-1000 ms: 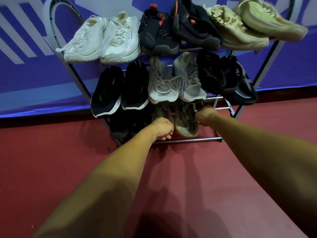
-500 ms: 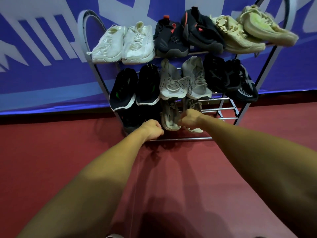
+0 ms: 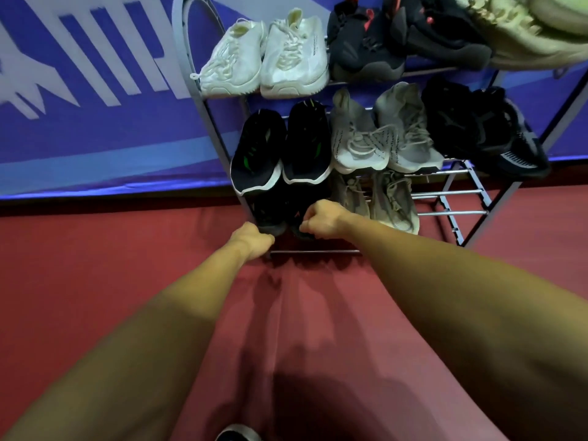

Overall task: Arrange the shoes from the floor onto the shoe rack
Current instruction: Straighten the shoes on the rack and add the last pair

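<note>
Red floor, blue banner behind: shoe rack [image 3: 318, 251]. On its lowest tier, left hand [image 3: 254, 240] curled at left black shoe [image 3: 269, 214], hold unclear; right hand [image 3: 321, 218] pinched right black shoe [image 3: 297, 205] by the heel, presumably squaring the pair beside tan shoes [image 3: 394, 202].

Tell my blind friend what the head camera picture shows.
A person's left hand and right hand, both curled, are at the heels of two black shoes on a shoe rack's bottom shelf, beside tan shoes. Other shoes sit on the two shelves above.
</note>
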